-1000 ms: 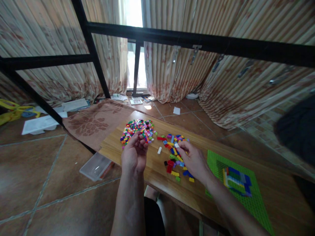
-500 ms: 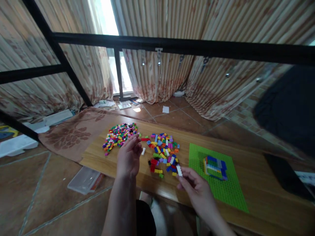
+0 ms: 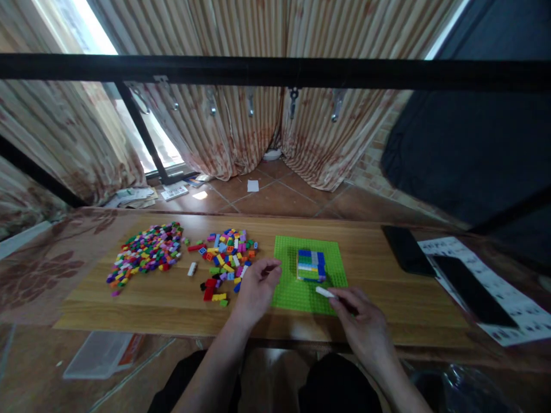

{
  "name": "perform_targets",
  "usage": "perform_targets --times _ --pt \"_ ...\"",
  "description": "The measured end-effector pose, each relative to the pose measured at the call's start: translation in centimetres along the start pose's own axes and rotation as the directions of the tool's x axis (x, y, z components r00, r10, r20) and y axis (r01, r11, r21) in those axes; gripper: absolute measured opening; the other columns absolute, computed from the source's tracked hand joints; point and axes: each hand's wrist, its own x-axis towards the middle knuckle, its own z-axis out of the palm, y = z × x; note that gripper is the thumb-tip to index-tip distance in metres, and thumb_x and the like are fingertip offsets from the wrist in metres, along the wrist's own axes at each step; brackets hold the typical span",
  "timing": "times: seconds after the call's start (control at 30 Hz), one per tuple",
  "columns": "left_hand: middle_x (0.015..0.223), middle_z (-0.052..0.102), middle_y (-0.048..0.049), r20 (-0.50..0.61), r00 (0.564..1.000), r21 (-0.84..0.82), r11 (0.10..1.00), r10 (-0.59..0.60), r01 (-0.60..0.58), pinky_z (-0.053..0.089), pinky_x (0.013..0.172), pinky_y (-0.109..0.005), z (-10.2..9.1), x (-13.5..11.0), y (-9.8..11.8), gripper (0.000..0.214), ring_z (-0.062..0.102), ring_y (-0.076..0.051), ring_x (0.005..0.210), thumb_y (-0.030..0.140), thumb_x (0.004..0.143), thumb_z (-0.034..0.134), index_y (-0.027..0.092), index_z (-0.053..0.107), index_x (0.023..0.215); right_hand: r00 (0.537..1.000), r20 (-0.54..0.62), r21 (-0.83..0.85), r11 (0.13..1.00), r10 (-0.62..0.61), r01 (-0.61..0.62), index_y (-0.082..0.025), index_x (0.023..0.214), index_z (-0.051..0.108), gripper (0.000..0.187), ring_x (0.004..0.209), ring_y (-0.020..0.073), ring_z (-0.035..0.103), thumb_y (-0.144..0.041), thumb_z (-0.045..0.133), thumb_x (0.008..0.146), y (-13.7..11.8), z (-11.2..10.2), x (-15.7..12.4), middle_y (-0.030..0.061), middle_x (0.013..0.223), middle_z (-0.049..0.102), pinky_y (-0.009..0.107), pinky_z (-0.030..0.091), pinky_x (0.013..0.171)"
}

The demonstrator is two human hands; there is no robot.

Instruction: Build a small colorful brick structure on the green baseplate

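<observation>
Between the thumb and fingers of my right hand (image 3: pixel 364 318) is a long white brick (image 3: pixel 325 292), held over the near right part of the green baseplate (image 3: pixel 286 292). On that plate stands a small block built of blue, white, green and grey bricks (image 3: pixel 310 265), just beyond the held brick. My left hand (image 3: pixel 257 291) hovers at the plate's left edge, fingers loosely bent and thumb apart, with nothing visible in it. Left of it lies a loose group of larger coloured bricks (image 3: pixel 224 261), partly hidden by the hand. A single white brick (image 3: pixel 191 269) lies apart from them.
A heap of small coloured bricks (image 3: pixel 148 249) covers the left of the wooden table (image 3: pixel 163 312). To the right lie a black phone-like slab (image 3: pixel 407 249) and a printed sheet (image 3: pixel 512 321) under another dark slab (image 3: pixel 473 289). A clear plastic box (image 3: pixel 97 355) is on the floor.
My view has turned right. My left hand has moved from beside the small-brick heap to the baseplate's edge. My right hand has carried the white brick rightward over the plate.
</observation>
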Motion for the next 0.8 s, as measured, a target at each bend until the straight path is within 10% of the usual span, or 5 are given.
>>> perform_targets --times 0.47,0.8 --pt "0.089 0.069 -0.0064 -0.064 0.993 0.215 0.973 0.096 -0.08 0.046 0.069 -0.024 4.7 2.8 -1.6 0.02 0.061 -0.016 0.077 0.022 0.078 0.065 0.016 0.07 0.096 0.951 0.087 -0.074 0.95 -0.296 0.303 -0.023 0.086 0.068 0.016 0.081 0.0185 0.064 -0.026 0.053 0.09 -0.1 -0.2 6.3 0.0031 0.086 0.068 0.031 0.048 0.074" --pt "0.091 0.07 -0.0052 -0.078 0.996 0.188 0.982 0.037 -0.022 0.045 0.064 -0.023 5.8 3.2 -2.0 0.03 0.059 -0.013 0.068 0.02 0.067 0.076 0.016 0.07 0.096 0.961 0.02 0.026 0.961 -0.277 0.277 -0.024 0.085 0.072 0.014 0.076 0.0163 0.063 -0.024 0.058 0.086 0.5 0.4 7.0 0.0023 0.082 0.065 0.029 0.048 0.071"
